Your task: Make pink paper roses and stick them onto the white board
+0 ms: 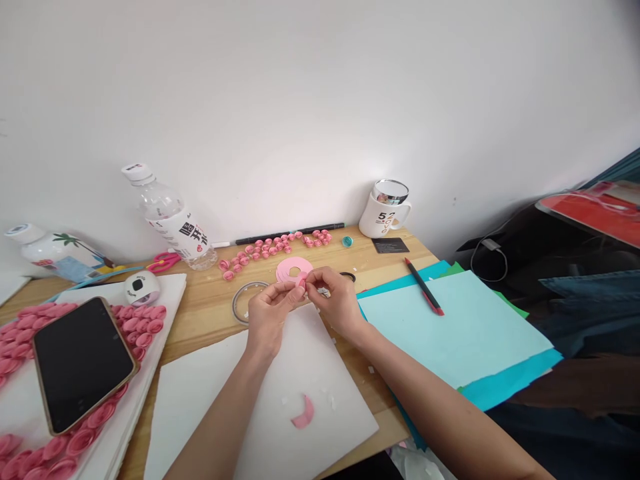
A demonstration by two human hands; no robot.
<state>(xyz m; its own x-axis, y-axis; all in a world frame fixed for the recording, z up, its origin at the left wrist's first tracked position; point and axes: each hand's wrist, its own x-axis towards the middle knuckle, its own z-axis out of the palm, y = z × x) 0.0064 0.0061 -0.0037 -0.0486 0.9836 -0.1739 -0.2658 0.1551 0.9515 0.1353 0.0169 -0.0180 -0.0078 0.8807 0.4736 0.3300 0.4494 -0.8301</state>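
we pinched a pink paper piece between the fingertips of our left hand and right hand, near the paper rings (a pink crescent lay on the white board).

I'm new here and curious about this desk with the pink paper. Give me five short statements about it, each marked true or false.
1. The left hand and right hand meet at a small pink paper piece. True.
2. The red-and-black pen lies on the pale blue sheet. True.
3. The phone lies on the pale blue sheet too. False: it is at the left, among pink paper rolls.
4. The white mug stands left of the water bottle. False: it stands to the right.
5. A pink paper crescent lies on the white board. True.
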